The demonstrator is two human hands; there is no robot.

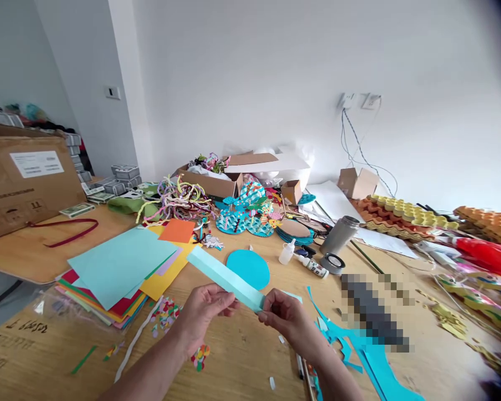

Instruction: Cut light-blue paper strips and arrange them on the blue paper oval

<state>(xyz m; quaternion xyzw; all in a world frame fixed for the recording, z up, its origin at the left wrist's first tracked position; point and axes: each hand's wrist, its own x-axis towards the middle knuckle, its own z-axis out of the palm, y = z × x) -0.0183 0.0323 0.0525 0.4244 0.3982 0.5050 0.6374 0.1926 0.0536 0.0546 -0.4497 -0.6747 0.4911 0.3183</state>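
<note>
A light-blue paper strip [221, 274], creased along its length, is held in the air above the table. My left hand [211, 312] pinches its lower edge near the middle, thumb on top. At the strip's near right end, the fingers of my right hand [281, 312] are closed on the paper. Just behind the strip lies a bright blue paper disc [250, 267], partly covered by it. To the left is a stack of coloured paper [123, 262] with light-blue sheets on top. Blue paper offcuts [367, 356] lie right of my right hand.
A small white glue bottle [287, 252], a grey metal flask [340, 235] and its lid [333, 263] stand beyond my right hand. Pipe cleaners [179, 197], decorated blue shapes [248, 211] and egg trays [404, 214] line the back. Paper dots [166, 314] lie near my left arm.
</note>
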